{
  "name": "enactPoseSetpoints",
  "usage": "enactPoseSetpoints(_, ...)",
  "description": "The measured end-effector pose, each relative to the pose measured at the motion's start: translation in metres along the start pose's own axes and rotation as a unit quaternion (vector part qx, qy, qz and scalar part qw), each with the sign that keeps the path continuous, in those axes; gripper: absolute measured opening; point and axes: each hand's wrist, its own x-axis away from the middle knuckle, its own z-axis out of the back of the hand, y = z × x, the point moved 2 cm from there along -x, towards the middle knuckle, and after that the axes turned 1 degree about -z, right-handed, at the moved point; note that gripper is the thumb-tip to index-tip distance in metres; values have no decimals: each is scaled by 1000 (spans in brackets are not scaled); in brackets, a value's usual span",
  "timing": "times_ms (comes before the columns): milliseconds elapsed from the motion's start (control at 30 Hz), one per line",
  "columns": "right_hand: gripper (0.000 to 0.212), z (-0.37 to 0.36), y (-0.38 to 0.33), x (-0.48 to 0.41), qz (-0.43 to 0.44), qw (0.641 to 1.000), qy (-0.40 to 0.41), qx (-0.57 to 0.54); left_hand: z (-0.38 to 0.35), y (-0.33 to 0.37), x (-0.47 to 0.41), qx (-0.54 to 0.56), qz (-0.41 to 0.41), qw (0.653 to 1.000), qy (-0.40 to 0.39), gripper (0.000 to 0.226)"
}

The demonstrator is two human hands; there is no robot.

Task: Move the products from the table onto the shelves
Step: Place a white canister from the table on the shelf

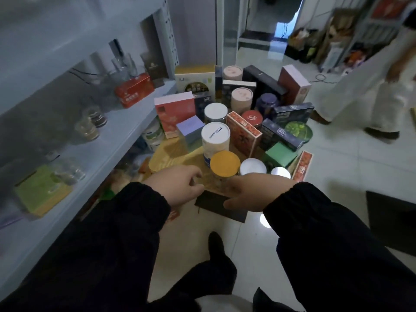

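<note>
The yellow-lidded jar stands at the near edge of the surface, at the centre of the frame, with a tall white can touching or just behind it and a silver-lidded jar just to its right. The right hand lies against the jar's right side, thumb reaching underneath toward the left; its fingers are hidden by the glass, so I cannot tell whether it has closed on the jar. The left hand sits just beside the jar on the left, fingers loosely curled with nothing in them and a sliver of gap to the glass. This looks like the pick-up step: one product is being taken while the rest of the crowded surface, boxes and cans packed together toward the upper middle, is not yet moved. The next move likely calls for a firm grip on the jar's body, a straight lift so it does not knock the can behind, then a swing left to the shelf. That shelf already carries a red box and several glasses, so the jar needs a bare patch between them. Another person stands on the tiled floor at the upper right, well apart from the work.
</note>
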Motion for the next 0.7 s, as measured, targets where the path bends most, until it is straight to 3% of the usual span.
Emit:
enactPoseSetpoints(133,60,32,24,-49,-11,999,15,32,15,-5,-90,36,-15,998,46,43)
enactPoseSetpoints(267,65,66,47,-87,-16,999,-15,34,20,-11,-177,43,3,995,85,69)
enactPoseSetpoints(467,58,91,83,-119,-28,999,-23,7,3,0,-252,8,42,999,6,107)
enactPoseSetpoints(700,58,99,100,-134,-2,999,-35,-13,-6,-3,-259,-25,57,998,24,101)
